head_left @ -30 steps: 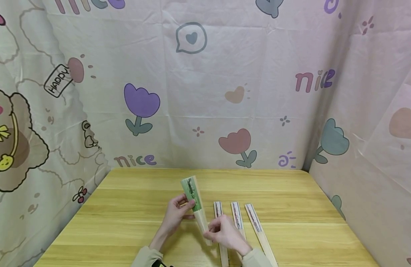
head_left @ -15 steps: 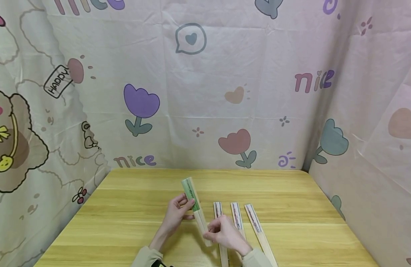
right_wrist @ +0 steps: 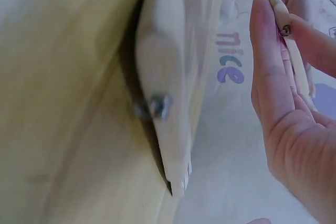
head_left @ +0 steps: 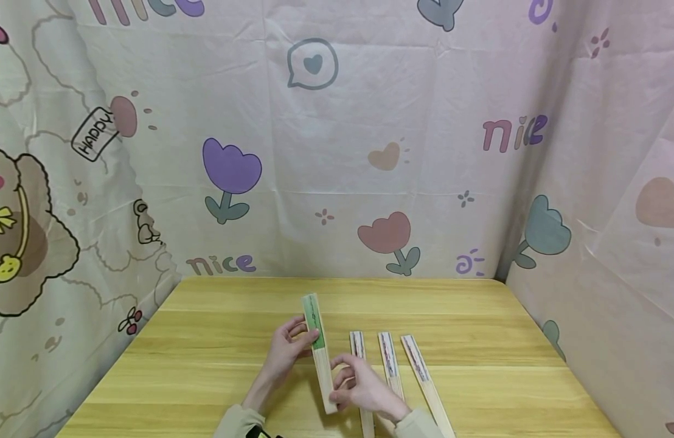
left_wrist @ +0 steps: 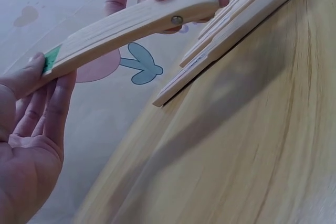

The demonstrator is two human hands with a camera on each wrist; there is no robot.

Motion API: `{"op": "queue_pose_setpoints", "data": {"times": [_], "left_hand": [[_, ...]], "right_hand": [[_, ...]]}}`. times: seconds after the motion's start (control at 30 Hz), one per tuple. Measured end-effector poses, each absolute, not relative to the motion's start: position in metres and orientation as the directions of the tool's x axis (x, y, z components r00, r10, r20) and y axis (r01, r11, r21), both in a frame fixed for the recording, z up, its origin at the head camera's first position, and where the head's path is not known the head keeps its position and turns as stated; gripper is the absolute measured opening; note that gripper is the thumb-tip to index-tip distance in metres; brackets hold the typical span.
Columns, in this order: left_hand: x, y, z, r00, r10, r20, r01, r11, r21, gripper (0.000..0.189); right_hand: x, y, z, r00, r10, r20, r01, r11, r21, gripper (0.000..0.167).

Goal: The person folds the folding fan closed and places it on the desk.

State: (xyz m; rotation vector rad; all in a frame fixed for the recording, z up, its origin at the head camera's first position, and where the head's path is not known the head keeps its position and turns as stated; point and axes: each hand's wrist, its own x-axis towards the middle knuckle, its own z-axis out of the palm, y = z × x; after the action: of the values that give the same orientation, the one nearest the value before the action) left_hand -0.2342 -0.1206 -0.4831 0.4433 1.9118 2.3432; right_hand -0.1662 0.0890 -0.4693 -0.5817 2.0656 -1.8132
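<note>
A folded folding fan (head_left: 322, 374) with a green printed upper part and pale wooden ribs is held over the table, tilted slightly left at its top. My left hand (head_left: 284, 353) pinches the green part, thumb on the near face and fingers behind. At the lower end, my right hand (head_left: 364, 386) holds the fan between thumb and fingers, close to the metal rivet (left_wrist: 177, 19) seen in the left wrist view. The right wrist view shows the fan's narrow edge (right_wrist: 297, 64) between the right thumb and fingers.
Three more folded fans with white printed tops lie on the wooden table (head_left: 205, 365): the left fan (head_left: 357, 344), the middle fan (head_left: 389, 354) and the right fan (head_left: 424, 374). My right hand and forearm overlap the nearer two. A patterned cloth (head_left: 315, 152) hangs behind.
The green fan, partly spread a second ago, has narrowed to fully folded. It stands more upright now, its lower end shifted left, and the right fingers have loosened a little around that end.
</note>
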Motion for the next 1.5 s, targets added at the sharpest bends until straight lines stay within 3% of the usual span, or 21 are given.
{"op": "queue_pose_setpoints", "data": {"times": [0.53,1.0,1.33,1.5], "left_hand": [[-0.246,-0.135,-0.485,-0.96,0.27,0.078,0.038,-0.149,0.988,0.073],[-0.262,-0.142,-0.498,-0.905,0.421,0.061,0.039,-0.061,0.997,0.067],[-0.264,-0.141,-0.501,-0.887,0.451,0.096,0.109,0.002,0.994,0.07],[-0.262,-0.141,-0.504,-0.866,0.464,0.186,0.195,-0.029,0.98,0.068]], "right_hand": [[-0.161,0.077,-0.474,-0.866,-0.488,-0.111,0.08,0.084,-0.993,0.046],[-0.162,0.08,-0.482,-0.839,-0.496,-0.224,0.215,0.075,-0.974,0.05],[-0.165,0.081,-0.484,-0.833,-0.493,-0.252,0.223,0.118,-0.968,0.051],[-0.164,0.08,-0.483,-0.829,-0.499,-0.253,0.214,0.136,-0.967,0.05]]}}
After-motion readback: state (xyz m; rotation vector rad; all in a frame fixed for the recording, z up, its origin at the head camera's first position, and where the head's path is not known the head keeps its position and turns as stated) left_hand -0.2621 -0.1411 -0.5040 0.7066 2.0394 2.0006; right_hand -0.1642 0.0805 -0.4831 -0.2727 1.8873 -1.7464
